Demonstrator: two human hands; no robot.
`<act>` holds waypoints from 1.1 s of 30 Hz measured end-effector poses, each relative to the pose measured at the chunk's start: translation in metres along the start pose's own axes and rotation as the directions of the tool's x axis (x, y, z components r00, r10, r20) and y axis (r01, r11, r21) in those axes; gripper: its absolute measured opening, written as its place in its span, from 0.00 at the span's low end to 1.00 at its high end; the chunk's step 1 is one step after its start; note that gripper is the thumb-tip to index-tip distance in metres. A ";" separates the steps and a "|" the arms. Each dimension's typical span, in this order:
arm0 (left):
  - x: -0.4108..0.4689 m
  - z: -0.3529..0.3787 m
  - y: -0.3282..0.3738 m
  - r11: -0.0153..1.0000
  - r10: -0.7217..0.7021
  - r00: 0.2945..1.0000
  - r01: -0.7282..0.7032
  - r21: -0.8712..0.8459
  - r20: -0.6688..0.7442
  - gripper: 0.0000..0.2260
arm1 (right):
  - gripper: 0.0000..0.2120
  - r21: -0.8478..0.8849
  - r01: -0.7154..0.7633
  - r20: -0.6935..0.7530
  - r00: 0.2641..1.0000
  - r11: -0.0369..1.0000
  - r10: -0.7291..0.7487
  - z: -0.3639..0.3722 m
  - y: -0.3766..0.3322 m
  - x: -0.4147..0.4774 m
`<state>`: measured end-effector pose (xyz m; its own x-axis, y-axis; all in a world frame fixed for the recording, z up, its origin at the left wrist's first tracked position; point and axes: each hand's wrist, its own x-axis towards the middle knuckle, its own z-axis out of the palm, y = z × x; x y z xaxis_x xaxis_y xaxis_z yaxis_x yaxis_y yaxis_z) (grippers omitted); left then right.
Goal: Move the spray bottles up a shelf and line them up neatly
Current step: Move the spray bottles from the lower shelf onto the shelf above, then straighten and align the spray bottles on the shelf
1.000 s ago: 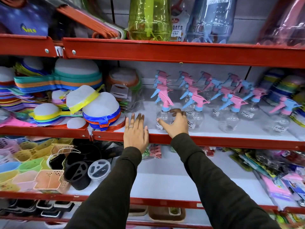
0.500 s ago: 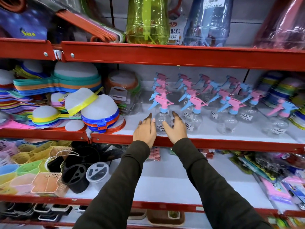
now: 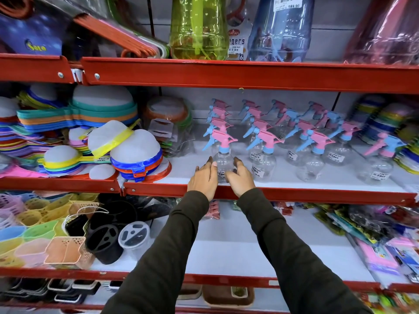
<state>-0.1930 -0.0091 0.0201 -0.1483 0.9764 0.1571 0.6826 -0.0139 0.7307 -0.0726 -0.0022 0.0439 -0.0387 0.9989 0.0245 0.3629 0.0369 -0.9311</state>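
A: The front bottle (image 3: 223, 165) is being steadied at the shelf (image 3: 294, 180) edge, left end of the bottle rows. It is flanked by both hands, the left hand (image 3: 203, 179) on one side and the right hand (image 3: 240, 177) on the other.

B: And the grip?

A: No closed grip is seen. Both hands are held open, fingers extended, cupped beside the clear body rather than wrapped around it. Whether the palms are actually pressed to the plastic cannot be told.

B: Why that hold?

A: Squaring-up is judged to be the purpose: a light, empty-looking bottle is more easily nudged into line from two sides than lifted. The pink-and-blue triggers behind (image 3: 260, 125) are pointed the same way, left, in files running to the back.

B: The odd one out?

A: One bottle (image 3: 383, 159) far right is stood apart from the files, blue head, pink trigger.

B: And around them?

A: A white shelf with a red lip (image 3: 317, 194) is seen; stacked sieves (image 3: 136, 152) lie to the left, baskets (image 3: 65, 251) below, large jugs (image 3: 198, 28) above. The shelf directly below the bottles is largely bare.
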 end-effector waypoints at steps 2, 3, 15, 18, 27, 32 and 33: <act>-0.001 -0.001 0.001 1.000 -0.002 1.000 0.002 -0.008 0.022 0.26 | 0.32 0.004 -0.002 0.000 1.000 1.000 0.002 0.000 -0.001 -0.001; -0.003 -0.002 0.002 1.000 0.002 1.000 -0.002 -0.011 0.029 0.26 | 0.32 0.005 -0.003 0.001 1.000 1.000 0.003 0.000 -0.001 -0.002; -0.014 0.007 0.007 0.996 0.062 0.974 -0.075 -0.050 -0.220 0.24 | 0.25 0.100 0.096 -0.136 0.987 0.990 -0.082 -0.023 0.009 -0.015; -0.032 0.022 0.013 0.960 0.111 0.870 -0.218 -0.172 -0.481 0.20 | 0.20 0.181 0.189 -0.337 0.934 0.965 -0.119 -0.044 0.024 -0.020; -0.033 0.083 0.084 0.966 0.225 0.955 -0.244 -0.080 -0.192 0.23 | 0.26 0.150 0.041 -0.242 0.970 0.988 -0.004 -0.104 0.039 -0.006; -0.011 0.094 0.107 0.997 0.034 0.999 -0.035 -0.075 -0.012 0.28 | 0.25 0.077 0.003 -0.078 0.997 0.997 0.003 -0.124 0.036 0.001; -0.008 0.095 0.108 0.996 0.018 1.000 -0.017 -0.087 0.002 0.28 | 0.25 0.060 0.006 -0.055 0.998 0.998 -0.002 -0.127 0.038 0.002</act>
<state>-0.0502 0.0016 0.0350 -0.1351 0.9764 0.1687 0.6202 -0.0495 0.7829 0.0593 0.0051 0.0552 0.0121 0.9988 0.0467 0.3061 0.0408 -0.9511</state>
